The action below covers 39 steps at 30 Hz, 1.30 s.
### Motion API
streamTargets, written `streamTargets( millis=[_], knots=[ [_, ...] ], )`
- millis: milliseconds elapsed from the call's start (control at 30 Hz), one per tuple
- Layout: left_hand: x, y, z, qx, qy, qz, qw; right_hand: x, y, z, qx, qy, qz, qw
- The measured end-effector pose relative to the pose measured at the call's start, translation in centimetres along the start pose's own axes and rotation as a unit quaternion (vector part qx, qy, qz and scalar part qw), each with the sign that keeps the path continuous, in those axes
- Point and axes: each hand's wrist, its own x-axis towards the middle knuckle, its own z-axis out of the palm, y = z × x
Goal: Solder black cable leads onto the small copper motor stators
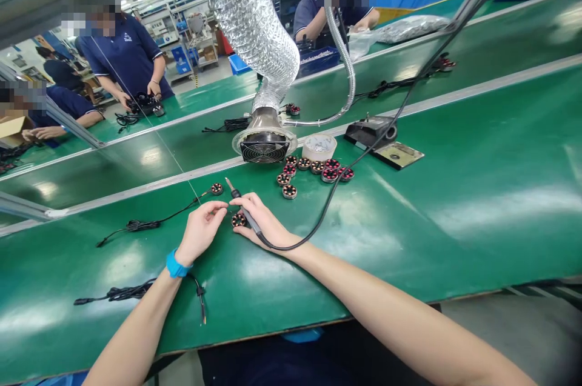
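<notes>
My right hand [268, 223] is closed round a soldering iron [251, 221], whose tip points up and away from me. Between the same hand's thumb and fingers sits a small round motor stator [237, 220] with copper windings. My left hand [201, 229], with a blue band at its wrist, is closed in a pinch just left of the stator. Whatever those fingertips hold is too small to make out. Just beyond, another stator [217, 188] lies on the green bench, joined to a black cable [140, 225]. A second bundled cable [130, 292] with bare wire ends lies partly under my left forearm.
Several stators [290, 191] lie near a roll of tape [319, 147]. Behind them stands a soldering iron holder [370, 131]. A fume extractor duct [264, 143] hangs over the bench. The iron's cord crosses on the right. Co-workers [130, 53] sit and stand across the line.
</notes>
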Motion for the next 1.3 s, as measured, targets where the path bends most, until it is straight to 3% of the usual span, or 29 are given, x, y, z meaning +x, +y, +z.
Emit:
streamTargets(
  millis=[100, 233, 333, 500, 733, 833, 933, 1100, 1200, 1300],
  knots=[
    [0.0, 0.0, -0.2, 0.085, -0.022, 0.089, 0.992, 0.0, -0.2, 0.0, 0.008, -0.005, -0.002, 1.0],
    [-0.2, 0.2, -0.6, 0.147, -0.054, 0.124, 0.98, 0.0, -0.2, 0.0, 0.011, -0.011, 0.002, 1.0],
    [-0.3, 0.5, -0.4, 0.123, -0.067, 0.081, 0.987, 0.0, 0.0, 0.1, 0.015, -0.01, 0.0, 1.0],
    [-0.4, 0.6, 0.6, 0.018, -0.058, -0.057, 0.996, -0.1, 0.5, 0.3, 0.0, -0.016, -0.004, 1.0],
    [-0.3, 0.6, 1.5, 0.001, -0.023, -0.1, 0.995, -0.1, 0.3, 0.2, -0.016, -0.016, -0.021, 1.0],
    [-0.1, 1.0, 0.0, 0.027, 0.009, -0.108, 0.994, -0.1, 0.1, 0.1, -0.029, -0.019, -0.03, 0.999],
    [-0.5, 1.8, -2.8, 0.002, 0.026, -0.105, 0.994, -0.2, 0.1, -0.1, -0.037, -0.021, -0.033, 0.999],
    [-3.9, 3.0, -6.8, -0.036, -0.057, -0.058, 0.996, -0.2, 0.0, -0.1, -0.039, -0.015, -0.026, 0.999],
    [-6.7, 3.1, -7.7, 0.062, -0.113, -0.052, 0.99, -0.2, 0.0, -0.1, -0.032, -0.013, -0.024, 0.999],
    [-8.5, 2.9, -8.0, 0.15, -0.196, 0.01, 0.969, -0.1, -0.1, -0.1, -0.029, -0.011, -0.021, 0.999]
  ],
)
